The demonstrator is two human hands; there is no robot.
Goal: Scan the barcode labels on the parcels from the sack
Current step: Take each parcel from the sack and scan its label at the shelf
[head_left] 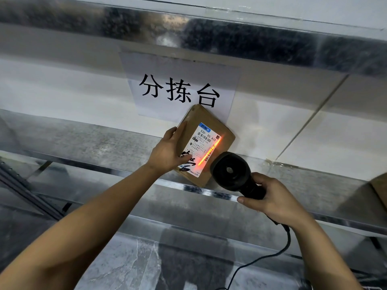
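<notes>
A small brown cardboard parcel (219, 130) lies on the white table top, with a white barcode label (201, 147) facing up. My left hand (167, 151) rests on the parcel's left side, fingers spread over the label's lower corner. My right hand (274, 197) grips the handle of a black corded barcode scanner (232, 172), whose head sits just right of the parcel. A bright orange-red scan line (209, 152) falls along the label's right edge, over a barcode strip.
A white paper sign (180, 88) with black characters is stuck on the table behind the parcel. The table has a shiny metal rim (209, 192) at the front. Another brown box (379, 189) shows at the right edge. The scanner's cable (287, 245) hangs down over the grey floor.
</notes>
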